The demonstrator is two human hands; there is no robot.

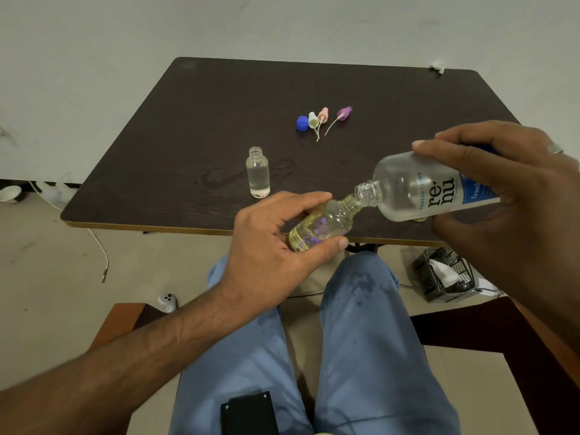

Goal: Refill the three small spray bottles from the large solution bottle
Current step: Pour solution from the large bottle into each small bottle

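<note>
A person's right hand (pixel 499 183) grips a large clear solution bottle (pixel 420 189), tipped nearly on its side, its blue-and-white label reading "re-nu" and its open threaded neck touching the mouth of a small spray bottle (pixel 320 227). The left hand (pixel 276 246) holds that small bottle between curled fingers and thumb, tilted toward the big one, above the near edge of the table (pixel 157 171) and over the person's lap. The small bottle is clear with a purple printed pattern and carries a shallow pool of pale liquid; the large bottle shows clear liquid lying along its lower side. A second small bottle (pixel 258 172) stands upright and uncapped on the table, left of the hands, mostly filled with clear liquid. Farther back lie a blue cap (pixel 302 123) and three pump sprayer tops with thin dip tubes: a white one (pixel 313 120), a pink one (pixel 322 115) and a purple one (pixel 343 113), well apart from the bottles. The table is dark wood-grain with a pale edge band, set on a light floor. Blue trousers (pixel 361 340) show darker spots on the right thigh. A black wire basket (pixel 445 277) holding something white sits on the floor at right; a white cable (pixel 100 249) and a white controller (pixel 168 301) lie at left.
</note>
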